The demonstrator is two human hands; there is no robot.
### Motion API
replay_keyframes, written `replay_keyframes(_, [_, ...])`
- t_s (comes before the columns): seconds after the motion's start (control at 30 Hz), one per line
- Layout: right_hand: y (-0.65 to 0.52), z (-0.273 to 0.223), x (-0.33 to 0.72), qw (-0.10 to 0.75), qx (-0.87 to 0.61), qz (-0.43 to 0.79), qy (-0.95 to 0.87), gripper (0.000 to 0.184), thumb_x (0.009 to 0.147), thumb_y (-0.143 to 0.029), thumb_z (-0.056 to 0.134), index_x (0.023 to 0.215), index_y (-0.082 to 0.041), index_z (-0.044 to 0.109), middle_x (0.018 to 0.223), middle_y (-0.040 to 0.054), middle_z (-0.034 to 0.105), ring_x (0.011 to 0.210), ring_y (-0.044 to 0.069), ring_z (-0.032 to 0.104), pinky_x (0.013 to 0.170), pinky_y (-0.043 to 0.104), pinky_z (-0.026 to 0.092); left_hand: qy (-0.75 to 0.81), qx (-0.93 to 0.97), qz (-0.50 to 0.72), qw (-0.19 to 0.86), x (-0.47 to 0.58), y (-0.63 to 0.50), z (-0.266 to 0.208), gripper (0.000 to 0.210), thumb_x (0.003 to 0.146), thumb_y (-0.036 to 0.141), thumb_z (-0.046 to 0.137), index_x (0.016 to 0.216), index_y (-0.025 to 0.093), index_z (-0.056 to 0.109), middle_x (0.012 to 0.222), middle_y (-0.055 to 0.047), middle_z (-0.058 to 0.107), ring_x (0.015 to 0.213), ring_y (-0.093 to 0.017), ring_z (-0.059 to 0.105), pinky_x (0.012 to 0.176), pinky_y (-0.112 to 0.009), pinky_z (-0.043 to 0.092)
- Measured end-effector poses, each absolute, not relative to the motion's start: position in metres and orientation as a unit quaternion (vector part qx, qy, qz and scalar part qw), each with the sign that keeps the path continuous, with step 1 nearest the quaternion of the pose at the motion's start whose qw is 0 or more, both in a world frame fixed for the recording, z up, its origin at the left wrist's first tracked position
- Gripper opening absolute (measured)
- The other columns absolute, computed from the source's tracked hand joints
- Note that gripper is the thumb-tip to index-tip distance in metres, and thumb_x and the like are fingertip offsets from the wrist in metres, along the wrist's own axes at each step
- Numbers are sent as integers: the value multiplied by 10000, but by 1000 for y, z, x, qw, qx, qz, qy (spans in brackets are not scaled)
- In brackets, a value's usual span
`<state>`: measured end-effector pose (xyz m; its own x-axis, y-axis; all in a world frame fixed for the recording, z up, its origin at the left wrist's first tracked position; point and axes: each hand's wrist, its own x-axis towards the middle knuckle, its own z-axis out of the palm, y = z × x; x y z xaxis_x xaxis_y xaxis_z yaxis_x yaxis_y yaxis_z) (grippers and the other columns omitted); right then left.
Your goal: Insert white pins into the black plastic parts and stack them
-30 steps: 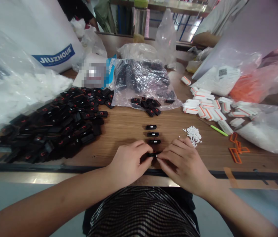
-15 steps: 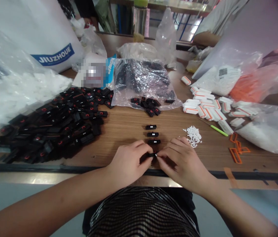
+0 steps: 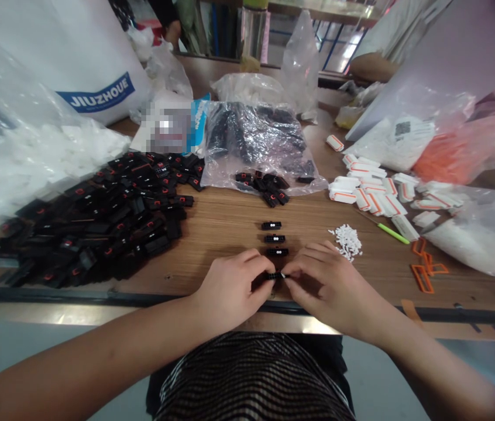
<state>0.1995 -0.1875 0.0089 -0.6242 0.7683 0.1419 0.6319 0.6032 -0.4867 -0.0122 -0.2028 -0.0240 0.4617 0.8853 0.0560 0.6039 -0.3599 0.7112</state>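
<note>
A black connector housing (image 3: 275, 276) lies at the table's front edge between my hands. My left hand (image 3: 234, 283) is closed, with thumb and forefinger pinching its left end. My right hand (image 3: 324, 286) is also closed, its thumb and forefinger meeting at the right end. A tiny white plug (image 3: 283, 275) shows on the housing beside the right fingertips; how deep it sits I cannot tell. Just beyond, three similar black housings, a near one (image 3: 277, 252), a middle one (image 3: 274, 238) and a far one (image 3: 271, 225), form a column, each with white dots.
Loose white plugs (image 3: 347, 242) are heaped right of my right hand. Black housings (image 3: 120, 216) pile up at left; a clear bag (image 3: 256, 137) holds more. White orange-edged parts (image 3: 374, 190), a green-handled tool (image 3: 393, 233) and orange frames (image 3: 423, 278) lie at right. Someone's arm (image 3: 373, 65) shows behind.
My right fingertips have shifted slightly right along the housing, so more of it shows, with the white plug now on it. The left hand keeps its pinch. The view has shifted a little.
</note>
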Motion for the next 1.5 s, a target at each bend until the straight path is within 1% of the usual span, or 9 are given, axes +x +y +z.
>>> replay_keyframes(0.13, [-188,4,201,174,-377,187,-890,106,887,-161,628,927,-218,708,823,4,704,811,175,603,767,360,352,473,793,222,313,-12,-203,-24,74,883,205,639,946,203,677,870,3,645,647,-121,559,608,-259,418])
replay_keyframes(0.27, [-186,-1,205,197,-367,177,-892,121,940,-207,612,939,-221,732,825,11,704,791,164,599,770,365,358,470,794,224,314,-12,-202,-25,93,880,206,646,965,210,683,880,3,651,649,-121,558,611,-260,420])
replay_keyframes(0.53, [-186,-6,210,220,-342,139,-903,107,930,-195,636,936,-207,742,863,29,710,804,171,565,749,359,371,467,792,241,310,-12,-203,-26,89,866,192,665,953,198,682,861,7,650,620,-112,544,595,-259,414])
replay_keyframes(0.67, [-188,-4,207,209,-335,82,-915,124,926,-213,646,1013,-186,730,858,34,712,817,183,567,748,367,361,468,793,241,307,-12,-203,-26,79,865,187,658,942,191,677,855,7,646,613,-111,540,590,-260,412])
replay_keyframes(0.87, [-191,-3,202,213,-329,54,-918,116,941,-181,616,926,-194,730,835,24,694,767,167,526,726,360,326,469,793,235,309,-12,-202,-25,88,863,189,660,949,195,678,855,6,649,616,-113,545,594,-257,418])
replay_keyframes(1.1, [-191,-3,202,204,-340,86,-914,124,946,-178,594,873,-175,694,808,31,677,771,169,544,742,360,329,470,794,230,310,-13,-203,-23,87,869,188,651,951,198,678,873,0,654,636,-118,560,592,-255,420])
replay_keyframes(1.3, [-189,2,199,155,-345,85,-922,182,961,-196,548,819,-170,659,764,33,651,760,179,534,729,363,318,458,804,235,298,-12,-204,-27,83,883,202,642,958,201,677,890,4,652,628,-112,559,593,-255,437])
replay_keyframes(1.4, [-188,3,199,156,-369,145,-905,146,916,-175,581,780,-179,634,739,15,633,737,165,532,734,356,338,454,809,237,290,-12,-205,-28,80,888,200,639,960,201,676,894,5,651,633,-112,566,593,-255,442])
replay_keyframes(1.5, [-186,-1,202,187,-388,239,-870,92,880,-172,609,794,-191,632,754,4,635,734,147,556,755,346,382,450,813,240,280,-13,-204,-27,84,883,182,640,958,195,675,884,6,655,631,-113,570,600,-259,447])
